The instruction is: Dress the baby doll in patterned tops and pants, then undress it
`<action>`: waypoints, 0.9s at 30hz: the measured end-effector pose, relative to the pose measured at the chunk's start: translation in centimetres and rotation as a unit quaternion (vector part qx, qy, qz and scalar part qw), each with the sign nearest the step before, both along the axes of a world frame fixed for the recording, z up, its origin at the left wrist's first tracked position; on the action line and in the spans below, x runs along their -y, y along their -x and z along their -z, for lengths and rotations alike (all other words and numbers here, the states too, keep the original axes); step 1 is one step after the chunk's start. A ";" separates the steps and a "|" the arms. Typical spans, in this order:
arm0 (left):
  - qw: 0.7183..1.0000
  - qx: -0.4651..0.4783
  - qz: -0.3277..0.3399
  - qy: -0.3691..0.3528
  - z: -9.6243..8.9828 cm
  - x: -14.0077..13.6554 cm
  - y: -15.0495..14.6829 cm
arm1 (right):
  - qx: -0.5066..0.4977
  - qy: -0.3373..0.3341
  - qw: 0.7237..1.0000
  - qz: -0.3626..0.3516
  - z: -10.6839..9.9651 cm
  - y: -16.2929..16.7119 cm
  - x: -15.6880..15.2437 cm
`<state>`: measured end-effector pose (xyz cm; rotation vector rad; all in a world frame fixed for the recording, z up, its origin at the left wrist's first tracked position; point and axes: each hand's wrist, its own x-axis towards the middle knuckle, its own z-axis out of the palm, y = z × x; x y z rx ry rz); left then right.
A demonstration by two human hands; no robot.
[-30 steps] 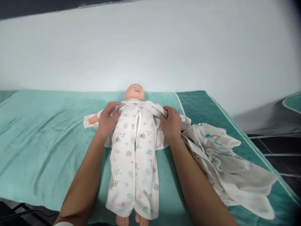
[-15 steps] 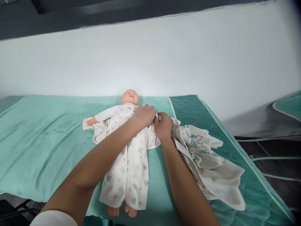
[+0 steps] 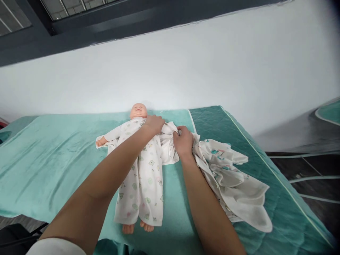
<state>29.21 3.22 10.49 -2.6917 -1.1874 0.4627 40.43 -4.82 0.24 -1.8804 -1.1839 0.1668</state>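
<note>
A baby doll (image 3: 138,112) lies on its back in a white printed top and trousers (image 3: 150,184). At the doll's shoulder on the right side of the view, my left hand (image 3: 155,124) is closed, its fingers curled over; their tips are hidden. My right hand (image 3: 183,141) pinches the white sleeve (image 3: 168,128) near its end, with thumb and fingers together. The doll's hand on that side is hidden. Its other hand (image 3: 101,141) shows beyond the opposite cuff. White cloth is spread under the doll's torso.
A crumpled white printed garment (image 3: 233,177) lies to the right of my right forearm. Light green cloth (image 3: 63,156) and a darker quilted cover (image 3: 287,212) lie over the bed. A white wall (image 3: 170,74) stands behind, below a dark window frame (image 3: 106,21).
My left hand has moved left, away from my right hand, to the doll's shoulder. More of the sleeve between my hands shows. My right hand keeps its pinch. The camera view has tilted slightly.
</note>
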 end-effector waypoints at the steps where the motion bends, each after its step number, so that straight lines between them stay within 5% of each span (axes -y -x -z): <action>1: 1.000 -0.003 -0.002 -0.001 0.1 0.0 0.0 | 0.001 -0.002 1.000 0.004 0.1 0.0 -0.1; 15: 0.997 0.027 0.070 0.009 3.5 0.0 -1.9 | -0.019 0.061 0.998 0.009 -0.1 -0.2 -0.5; 27: 0.995 0.023 0.080 -0.047 0.0 0.2 1.3 | -0.185 -0.078 0.979 0.023 0.9 -0.8 -0.7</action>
